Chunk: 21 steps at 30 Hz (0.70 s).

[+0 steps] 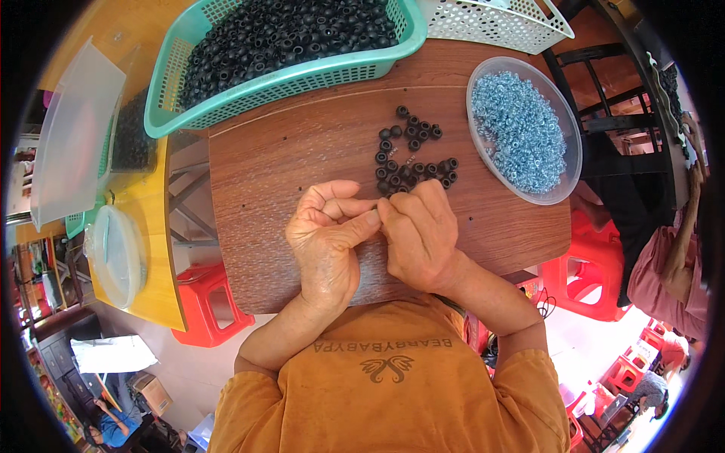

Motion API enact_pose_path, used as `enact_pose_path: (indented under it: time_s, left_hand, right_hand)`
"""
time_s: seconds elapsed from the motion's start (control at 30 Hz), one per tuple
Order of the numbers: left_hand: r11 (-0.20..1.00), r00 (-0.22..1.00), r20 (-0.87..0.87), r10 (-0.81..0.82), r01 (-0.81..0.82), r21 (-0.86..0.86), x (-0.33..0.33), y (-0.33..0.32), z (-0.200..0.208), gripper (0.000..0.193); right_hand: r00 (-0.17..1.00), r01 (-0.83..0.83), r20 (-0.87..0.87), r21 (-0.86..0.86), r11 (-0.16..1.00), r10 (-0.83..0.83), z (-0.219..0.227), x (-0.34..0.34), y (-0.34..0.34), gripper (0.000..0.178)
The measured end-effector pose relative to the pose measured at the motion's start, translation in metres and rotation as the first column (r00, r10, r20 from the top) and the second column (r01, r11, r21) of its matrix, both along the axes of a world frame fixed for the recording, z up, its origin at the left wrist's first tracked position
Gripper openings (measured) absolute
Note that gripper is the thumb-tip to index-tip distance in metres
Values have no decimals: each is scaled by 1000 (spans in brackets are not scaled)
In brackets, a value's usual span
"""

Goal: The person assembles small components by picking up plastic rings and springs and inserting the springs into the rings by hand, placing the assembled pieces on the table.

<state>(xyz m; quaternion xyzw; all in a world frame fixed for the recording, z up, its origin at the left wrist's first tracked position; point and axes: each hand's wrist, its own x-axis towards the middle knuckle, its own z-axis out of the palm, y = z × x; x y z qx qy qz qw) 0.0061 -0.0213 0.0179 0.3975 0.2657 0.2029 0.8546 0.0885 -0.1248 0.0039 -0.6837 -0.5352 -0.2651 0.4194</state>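
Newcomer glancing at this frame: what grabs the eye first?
Probably the teal perforated plastic basket heaped with round black beads, at the upper left of the brown wood-grain tabletop. Next, the round clear plastic tub of shiny pale-blue beads at its right. Then the left hand and right hand, fingertips close together near the tabletop's front edge.
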Motion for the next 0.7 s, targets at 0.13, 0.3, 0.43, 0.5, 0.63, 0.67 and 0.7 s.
enact_pose_path:
  time_s: [0.13,0.3,0.43,0.5,0.63,0.67,0.7]
  left_hand:
    - [1000,998,-60,-15,14,-13,-1,0,-6,34]
    - [990,989,-92,-115,121,71,-7,0,-14,29]
    - [884,971,-149,-190,235,404,9,14,-10,28]
    - [869,979,-118,-165,201,451,21,25,-20,22]
    - [537,983,-181,-36,172,826,44,35,-28,16]
    - [465,970,-239,-44,231,854,49,34,-26,18]
    - [390,954,-296,-50,292,874,54,34,-24,20]
  right_hand:
    - [999,-35,-29,-41,999,34,-12,1,-5,21]
    - [989,-83,-130,-44,996,77,-12,6,-14,18]
    - [998,46,-43,-129,991,-52,12,40,-28,24]
    - [986,166,4,-104,981,-166,44,71,-29,25]
    - [932,343,123,-3,939,-340,72,163,-17,19]
    - [909,400,127,-2,916,-397,76,185,-13,18]
    - [901,432,73,-46,901,-428,85,204,-8,20]
